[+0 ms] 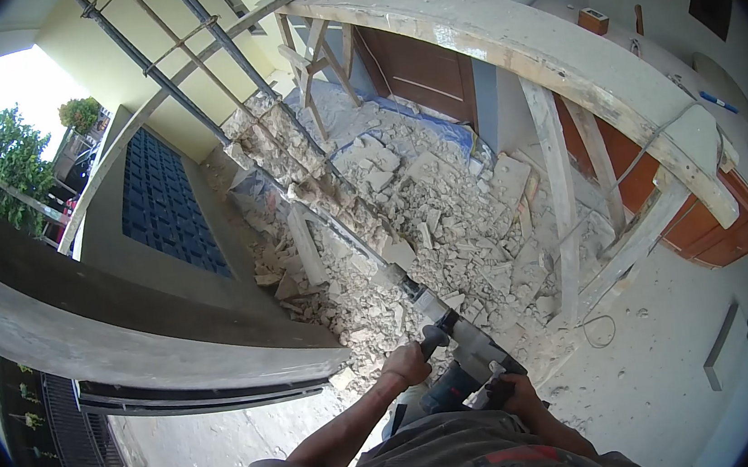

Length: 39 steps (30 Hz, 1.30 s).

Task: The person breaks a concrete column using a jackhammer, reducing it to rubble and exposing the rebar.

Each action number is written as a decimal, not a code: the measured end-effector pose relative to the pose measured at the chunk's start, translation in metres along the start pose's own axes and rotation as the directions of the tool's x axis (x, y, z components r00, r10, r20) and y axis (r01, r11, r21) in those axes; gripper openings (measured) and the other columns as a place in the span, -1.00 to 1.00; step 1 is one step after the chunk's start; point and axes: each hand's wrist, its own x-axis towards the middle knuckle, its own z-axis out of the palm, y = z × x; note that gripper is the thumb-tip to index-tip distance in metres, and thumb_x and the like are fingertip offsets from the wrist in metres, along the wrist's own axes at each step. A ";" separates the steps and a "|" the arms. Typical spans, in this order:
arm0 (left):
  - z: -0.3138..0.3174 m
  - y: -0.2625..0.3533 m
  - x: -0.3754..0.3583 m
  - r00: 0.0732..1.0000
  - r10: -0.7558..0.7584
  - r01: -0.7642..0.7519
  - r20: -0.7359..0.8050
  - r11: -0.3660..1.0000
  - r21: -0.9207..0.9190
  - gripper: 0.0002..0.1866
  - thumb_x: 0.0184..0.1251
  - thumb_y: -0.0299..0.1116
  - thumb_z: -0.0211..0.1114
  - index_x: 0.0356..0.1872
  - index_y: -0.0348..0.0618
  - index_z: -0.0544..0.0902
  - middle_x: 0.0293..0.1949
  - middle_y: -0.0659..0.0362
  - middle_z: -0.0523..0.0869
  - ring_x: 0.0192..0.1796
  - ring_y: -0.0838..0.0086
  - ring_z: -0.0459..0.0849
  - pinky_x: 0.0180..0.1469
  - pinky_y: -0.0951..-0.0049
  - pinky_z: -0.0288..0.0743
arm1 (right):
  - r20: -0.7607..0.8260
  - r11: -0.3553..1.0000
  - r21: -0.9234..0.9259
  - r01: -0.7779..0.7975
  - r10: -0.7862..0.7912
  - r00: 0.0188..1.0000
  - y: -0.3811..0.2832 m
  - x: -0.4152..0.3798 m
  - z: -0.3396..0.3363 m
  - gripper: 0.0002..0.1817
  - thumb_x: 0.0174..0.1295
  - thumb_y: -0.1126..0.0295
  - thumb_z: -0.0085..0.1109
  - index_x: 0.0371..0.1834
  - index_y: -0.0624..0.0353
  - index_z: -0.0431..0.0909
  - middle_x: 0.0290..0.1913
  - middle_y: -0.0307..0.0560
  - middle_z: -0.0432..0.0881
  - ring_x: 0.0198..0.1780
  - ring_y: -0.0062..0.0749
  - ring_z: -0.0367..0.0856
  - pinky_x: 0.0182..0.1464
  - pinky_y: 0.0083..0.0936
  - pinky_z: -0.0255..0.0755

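A demolition hammer (pixel 477 347) slants up and away from my body. My left hand (pixel 408 364) is wrapped round its side handle (pixel 434 338), and my right hand (pixel 521 398) grips the rear handle. From the hammer's nose a long chisel (pixel 352 240) runs forward to a broken concrete column (pixel 304 172), overlapping its rough lower part in this view. Steel reinforcing bars (pixel 185 39) with tie rings stick out bare from the column's upper end.
Concrete rubble (pixel 444 208) covers the floor around the column. A wooden plank bench (pixel 497 20) stands at the right and back, before a brown door (pixel 416 74). A grey wall ledge (pixel 176 345) lies close on the left. A loose cable (pixel 600 333) curls on the floor.
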 end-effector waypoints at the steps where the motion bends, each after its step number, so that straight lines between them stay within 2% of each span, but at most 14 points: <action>1: 0.000 0.001 0.001 1.000 -0.001 0.001 0.002 1.000 -0.008 -0.62 0.09 -0.24 0.29 -0.13 -0.31 0.68 -0.17 -0.22 0.75 -0.05 -0.08 0.74 0.04 0.04 0.60 | 0.008 0.999 -0.019 0.031 -0.031 1.000 0.001 -0.005 -0.004 -0.71 0.16 0.42 0.16 -0.08 0.34 0.53 -0.23 0.12 0.64 -0.07 0.10 0.63 0.13 0.02 0.48; 12: 0.008 0.007 0.011 0.999 0.014 -0.015 -0.051 1.000 -0.008 -0.62 0.08 -0.24 0.30 -0.12 -0.30 0.67 -0.17 -0.21 0.75 -0.04 -0.06 0.73 0.05 0.04 0.59 | -0.034 0.998 0.057 -0.034 0.036 0.999 -0.018 0.001 -0.004 -0.67 0.15 0.42 0.16 -0.02 0.30 0.51 -0.24 0.10 0.64 -0.09 0.10 0.62 0.12 0.03 0.47; 15: 0.005 0.006 0.018 0.998 0.034 -0.034 -0.062 0.999 -0.002 -0.62 0.06 -0.25 0.33 -0.14 -0.30 0.68 -0.18 -0.21 0.75 -0.05 -0.06 0.74 0.05 0.06 0.59 | 0.039 0.999 0.023 -0.048 0.047 0.998 -0.027 0.004 0.004 -0.73 0.16 0.43 0.15 -0.09 0.30 0.53 -0.24 0.10 0.63 -0.07 0.09 0.62 0.11 0.04 0.48; 18: 0.001 0.004 0.020 0.997 0.032 -0.034 -0.071 0.999 -0.023 -0.60 0.03 -0.23 0.37 -0.14 -0.30 0.69 -0.19 -0.19 0.76 -0.05 -0.05 0.74 0.05 0.08 0.59 | -0.052 0.999 0.007 -0.052 0.053 0.997 -0.029 -0.004 0.014 -0.80 0.17 0.42 0.15 -0.18 0.28 0.53 -0.28 0.06 0.60 -0.11 0.04 0.61 0.11 0.00 0.47; 20: -0.004 0.003 0.018 0.996 0.032 -0.036 -0.078 0.998 -0.047 -0.60 0.03 -0.22 0.37 -0.14 -0.29 0.69 -0.19 -0.19 0.76 -0.05 -0.05 0.74 0.05 0.08 0.59 | 0.221 0.997 -0.020 -0.077 0.079 0.972 -0.036 -0.001 0.019 -0.86 0.20 0.42 0.13 -0.26 0.27 0.50 -0.34 0.02 0.55 -0.18 -0.02 0.57 0.10 -0.06 0.47; 25: 0.001 -0.008 0.034 0.988 0.064 -0.073 -0.137 0.995 -0.064 -0.50 -0.02 -0.13 0.41 -0.09 -0.27 0.66 -0.22 -0.18 0.75 -0.08 -0.05 0.73 0.01 0.07 0.58 | 0.141 0.993 -0.113 0.035 -0.019 0.990 -0.048 0.005 0.029 -0.90 0.25 0.45 0.10 -0.29 0.26 0.47 -0.35 -0.02 0.50 -0.19 -0.11 0.54 0.07 -0.15 0.46; 27: -0.005 -0.003 0.031 0.993 0.039 -0.046 -0.114 0.997 -0.061 -0.58 0.02 -0.18 0.38 -0.13 -0.25 0.69 -0.19 -0.19 0.76 -0.06 -0.04 0.74 0.03 0.08 0.59 | 0.426 0.880 -0.381 0.283 -0.105 0.898 -0.048 0.003 0.024 -0.94 0.29 0.50 0.06 -0.30 0.26 0.45 -0.32 -0.05 0.49 -0.20 -0.17 0.53 0.06 -0.18 0.46; 28: -0.003 -0.004 0.035 0.993 0.044 -0.050 -0.113 0.997 -0.051 -0.59 0.01 -0.18 0.39 -0.16 -0.26 0.70 -0.19 -0.18 0.76 -0.07 -0.04 0.75 0.01 0.09 0.60 | 0.360 0.984 -0.157 0.089 -0.027 0.933 -0.050 0.006 0.029 -0.96 0.31 0.55 0.03 -0.31 0.27 0.43 -0.31 -0.07 0.47 -0.22 -0.21 0.51 0.05 -0.20 0.47; 31: -0.004 -0.005 0.038 0.988 0.021 -0.029 -0.155 0.998 -0.050 -0.61 0.01 -0.19 0.38 -0.18 -0.26 0.71 -0.20 -0.18 0.76 -0.08 -0.04 0.75 0.00 0.08 0.61 | 0.250 0.974 -0.205 0.098 -0.045 0.967 -0.051 0.007 0.040 -0.95 0.27 0.52 0.08 -0.31 0.28 0.45 -0.34 -0.04 0.47 -0.24 -0.18 0.50 0.03 -0.18 0.46; 32: -0.002 -0.006 0.038 0.989 0.015 -0.023 -0.147 0.998 -0.051 -0.61 0.01 -0.19 0.38 -0.18 -0.26 0.71 -0.20 -0.18 0.76 -0.08 -0.04 0.75 0.00 0.08 0.61 | 0.128 0.996 -0.083 -0.015 0.025 0.992 -0.051 0.010 0.045 -0.93 0.20 0.50 0.12 -0.32 0.27 0.47 -0.38 -0.03 0.47 -0.26 -0.17 0.48 0.01 -0.16 0.45; 33: -0.003 -0.006 0.039 0.989 0.018 -0.026 -0.147 0.998 -0.052 -0.61 0.01 -0.19 0.38 -0.18 -0.26 0.71 -0.21 -0.18 0.76 -0.09 -0.04 0.75 0.00 0.08 0.61 | 0.122 0.996 -0.082 -0.022 0.032 0.992 -0.050 0.012 0.042 -0.93 0.20 0.50 0.12 -0.32 0.27 0.47 -0.38 -0.03 0.47 -0.26 -0.17 0.48 0.01 -0.16 0.45; 35: -0.005 -0.008 0.041 0.990 0.013 -0.020 -0.141 0.998 -0.053 -0.61 0.01 -0.20 0.38 -0.18 -0.26 0.71 -0.21 -0.18 0.76 -0.09 -0.04 0.75 0.00 0.07 0.61 | 0.257 0.915 -0.354 0.192 -0.102 0.961 -0.046 0.017 0.038 -0.92 0.13 0.49 0.15 -0.37 0.25 0.48 -0.43 -0.02 0.46 -0.29 -0.15 0.46 -0.01 -0.16 0.44; 36: -0.006 -0.009 0.041 0.989 0.030 -0.038 -0.143 0.998 -0.054 -0.61 0.01 -0.20 0.38 -0.18 -0.27 0.70 -0.22 -0.18 0.76 -0.10 -0.04 0.75 0.00 0.07 0.61 | 0.150 0.968 -0.234 0.091 -0.056 0.987 -0.046 0.015 0.044 -0.91 0.11 0.47 0.16 -0.40 0.23 0.47 -0.44 -0.04 0.45 -0.31 -0.15 0.44 -0.03 -0.18 0.43; 39: -0.007 -0.014 0.041 0.987 0.049 -0.060 -0.152 0.996 -0.069 -0.61 0.01 -0.21 0.37 -0.18 -0.28 0.69 -0.23 -0.18 0.76 -0.10 -0.05 0.75 -0.01 0.07 0.61 | 0.132 0.996 -0.084 0.010 0.001 0.991 -0.046 0.017 0.046 -0.89 0.09 0.44 0.17 -0.41 0.22 0.46 -0.45 -0.05 0.45 -0.31 -0.14 0.44 -0.03 -0.19 0.42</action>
